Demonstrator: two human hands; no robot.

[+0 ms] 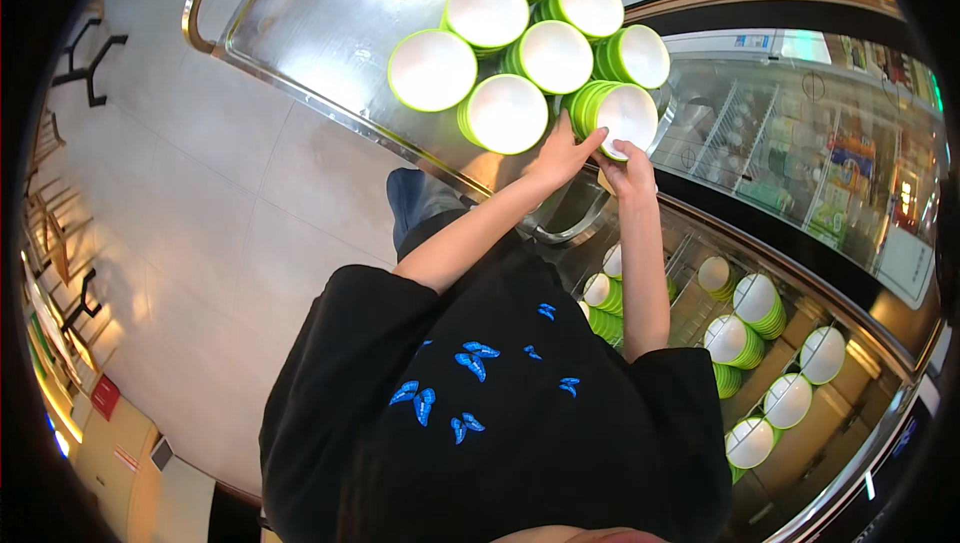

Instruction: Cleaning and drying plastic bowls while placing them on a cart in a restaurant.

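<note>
A stack of green bowls with white insides point(628, 118) stands tilted toward me at the near right end of a group of stacks. My left hand point(566, 155) grips its left side, thumb toward the rim and fingers along the green walls. At the near rim is my right hand point(630, 173), its thumb over the edge and its other fingers mostly hidden below. Just left of my left hand stands another bowl stack point(507, 115). Behind it are more stacks, among them a middle one point(556, 58) and a front-left one point(432, 71). All rest on a metal cart top point(330, 28).
The cart has a curved metal handle point(196, 5) at its far left. To the right is a glass-fronted refrigerator point(770, 123) with packages inside. More green bowl stacks point(735, 340) stand on the wire-fronted shelf beside my right arm. Wooden chairs point(55, 233) line the far left.
</note>
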